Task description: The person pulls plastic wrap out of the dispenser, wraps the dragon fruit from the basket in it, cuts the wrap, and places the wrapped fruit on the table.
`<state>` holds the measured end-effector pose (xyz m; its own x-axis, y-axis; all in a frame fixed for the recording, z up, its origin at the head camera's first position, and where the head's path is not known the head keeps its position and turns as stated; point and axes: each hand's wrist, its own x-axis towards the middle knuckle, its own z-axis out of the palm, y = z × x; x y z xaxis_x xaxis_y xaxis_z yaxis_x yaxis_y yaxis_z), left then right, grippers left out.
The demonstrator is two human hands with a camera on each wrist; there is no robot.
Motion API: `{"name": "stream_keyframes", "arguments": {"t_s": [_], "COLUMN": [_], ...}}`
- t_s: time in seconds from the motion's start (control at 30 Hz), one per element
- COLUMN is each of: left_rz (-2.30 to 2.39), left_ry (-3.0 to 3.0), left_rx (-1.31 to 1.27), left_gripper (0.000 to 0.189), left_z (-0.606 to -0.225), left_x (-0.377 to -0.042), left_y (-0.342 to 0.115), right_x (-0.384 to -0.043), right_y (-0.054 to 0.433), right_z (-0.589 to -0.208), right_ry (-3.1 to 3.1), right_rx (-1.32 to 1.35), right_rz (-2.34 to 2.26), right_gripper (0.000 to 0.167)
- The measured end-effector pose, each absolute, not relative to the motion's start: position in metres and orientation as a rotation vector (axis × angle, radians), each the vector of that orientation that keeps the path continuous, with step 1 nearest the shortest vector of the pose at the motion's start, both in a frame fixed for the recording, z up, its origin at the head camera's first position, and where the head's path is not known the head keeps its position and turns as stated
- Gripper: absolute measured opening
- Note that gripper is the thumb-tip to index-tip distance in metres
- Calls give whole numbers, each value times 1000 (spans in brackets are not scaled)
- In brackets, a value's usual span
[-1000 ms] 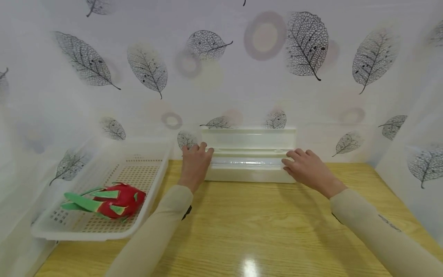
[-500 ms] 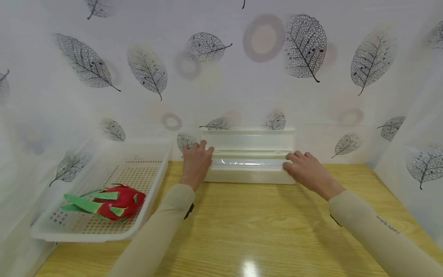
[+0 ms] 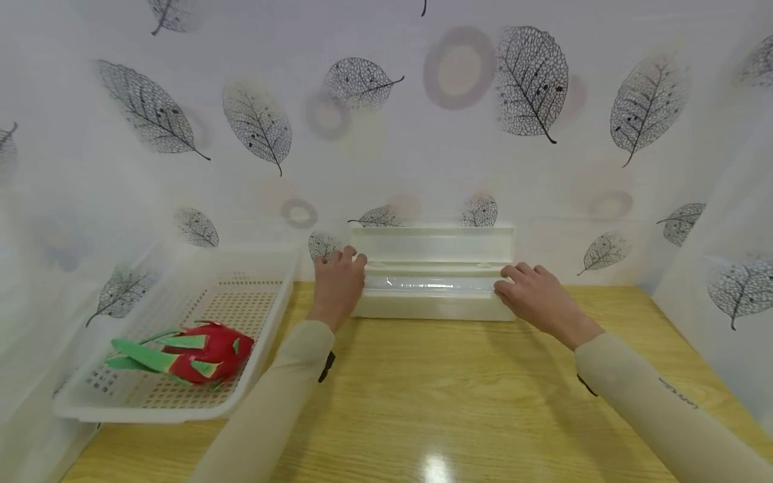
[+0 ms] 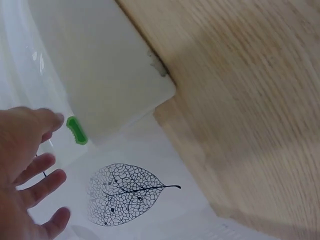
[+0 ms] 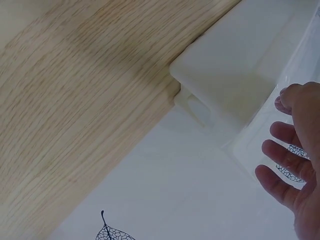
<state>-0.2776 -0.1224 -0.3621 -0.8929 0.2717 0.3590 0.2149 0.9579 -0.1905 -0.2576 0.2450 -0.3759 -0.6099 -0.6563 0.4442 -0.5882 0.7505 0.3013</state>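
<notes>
Near the far edge of the wood-grain table (image 3: pixel 423 402), I have a long white film dispenser box (image 3: pixel 432 308) in my head view, its lid (image 3: pixel 432 245) standing up against the leaf-print backdrop (image 3: pixel 392 161) and a roll of clear cling film (image 3: pixel 432 284) lying along its trough. My left hand (image 3: pixel 338 285) is at the box's left end; from its wrist camera, thumb and forefinger sit close together just beside a small green piece (image 4: pixel 76 131) on the box edge, the other fingers spread, and I cannot tell whether they pinch the film. My right hand (image 3: pixel 540 298), at the opposite end, pinches the film's edge between thumb and forefinger, its remaining fingers loosely extended. Left of both hands, a white perforated plastic basket (image 3: pixel 129 414) holds a red dragon fruit (image 3: pixel 226 345) with green scales, lying on its side.
</notes>
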Motion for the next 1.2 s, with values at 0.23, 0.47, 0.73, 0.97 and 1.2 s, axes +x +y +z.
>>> {"name": "stream_keyframes", "arguments": {"t_s": [0.23,0.47,0.73,0.97,1.2], "left_rz": [46,-46,-104,-123,-174], "left_ry": [-2863,-2932,-2986,-3027,-3009], "left_rx": [-395,-406,-485,-512,-514], "left_gripper": [41,40,39,26,25], "left_z": [-360,-358,-357,-357,-364], "left_x": [-280,-281,-288,-294,-299], "left_y": [-126,-124,-122,-123,-131], "right_x": [-257,-258,-258,-258,-257], "right_y": [246,245,246,246,246], "right_z": [-375,-376,-377,-376,-377], "right_ry": [-2440,-2442,-2460,-2481,-2495], "right_rx": [927,928,918,908,901], "right_rz": [-158,-134,-130,-127,-114], "right_gripper": [5,6,7,6,6]}}
